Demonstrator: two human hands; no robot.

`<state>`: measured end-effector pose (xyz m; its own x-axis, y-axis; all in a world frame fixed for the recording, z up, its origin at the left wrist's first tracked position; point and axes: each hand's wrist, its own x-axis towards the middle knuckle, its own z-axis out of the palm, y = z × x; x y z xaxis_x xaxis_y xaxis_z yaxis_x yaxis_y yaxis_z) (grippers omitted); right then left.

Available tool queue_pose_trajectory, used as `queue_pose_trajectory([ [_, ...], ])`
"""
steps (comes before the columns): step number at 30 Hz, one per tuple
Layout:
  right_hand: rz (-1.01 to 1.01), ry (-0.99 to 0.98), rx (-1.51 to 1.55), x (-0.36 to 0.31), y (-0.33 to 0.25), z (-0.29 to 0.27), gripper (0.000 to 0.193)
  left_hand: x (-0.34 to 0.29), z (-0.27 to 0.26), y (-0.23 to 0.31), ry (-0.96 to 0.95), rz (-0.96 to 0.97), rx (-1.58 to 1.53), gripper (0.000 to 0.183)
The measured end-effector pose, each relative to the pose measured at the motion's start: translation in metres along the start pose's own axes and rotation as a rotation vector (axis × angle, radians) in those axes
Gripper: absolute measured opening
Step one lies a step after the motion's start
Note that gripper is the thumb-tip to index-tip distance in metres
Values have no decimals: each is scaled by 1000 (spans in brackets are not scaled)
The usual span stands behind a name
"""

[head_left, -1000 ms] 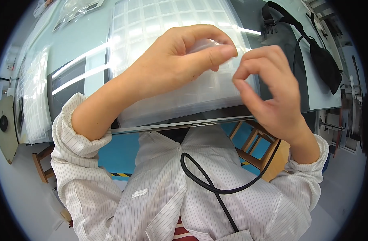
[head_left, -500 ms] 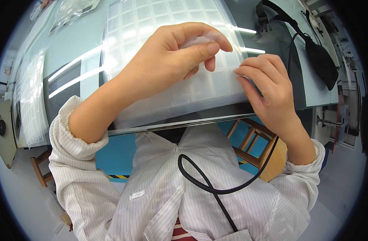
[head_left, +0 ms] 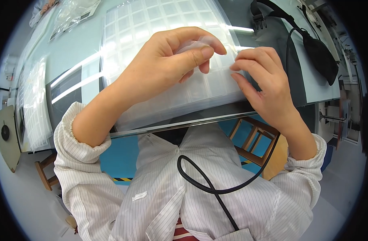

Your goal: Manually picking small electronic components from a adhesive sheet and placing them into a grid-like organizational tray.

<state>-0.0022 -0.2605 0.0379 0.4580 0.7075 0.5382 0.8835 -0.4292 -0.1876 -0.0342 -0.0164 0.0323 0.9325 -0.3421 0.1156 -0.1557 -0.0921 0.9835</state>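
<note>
My left hand [head_left: 172, 60] is curled above a translucent plastic tray [head_left: 139, 108] divided into a grid of small compartments. A crumpled piece of clear, thin plastic [head_left: 198, 42] shows inside its curved fingers; its exact kind is hard to make out. Close to the tray's right edge is my right hand [head_left: 262, 76], its thumb and forefinger bent toward each other with a narrow gap between the tips. Nothing is visible in that gap. The tray lies on the glass-topped table near its front edge, and my left forearm hides part of it.
To the right lies a black pouch with a strap and buckle [head_left: 320, 60]. Another clear gridded tray [head_left: 33, 104] is at the far left, with clear plastic bags [head_left: 73, 16] behind. A black cable [head_left: 216, 190] loops over my lap. A wooden stool [head_left: 250, 140] stands under the table. Another person's hand [head_left: 47, 6] shows at the top left.
Both hands have shifted slightly left, still in much the same pose. The left one keeps the clear plastic in its fingers. The view has moved a little.
</note>
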Motion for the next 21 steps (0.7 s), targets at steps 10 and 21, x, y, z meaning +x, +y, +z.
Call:
queue_pose_trajectory([
  [10,55,-27,423,41,-10,-21,9,1,3,19,-13,101,127,31],
  [21,127,90,124,39,56,51,24,17,-116,1,838,203,57,30],
])
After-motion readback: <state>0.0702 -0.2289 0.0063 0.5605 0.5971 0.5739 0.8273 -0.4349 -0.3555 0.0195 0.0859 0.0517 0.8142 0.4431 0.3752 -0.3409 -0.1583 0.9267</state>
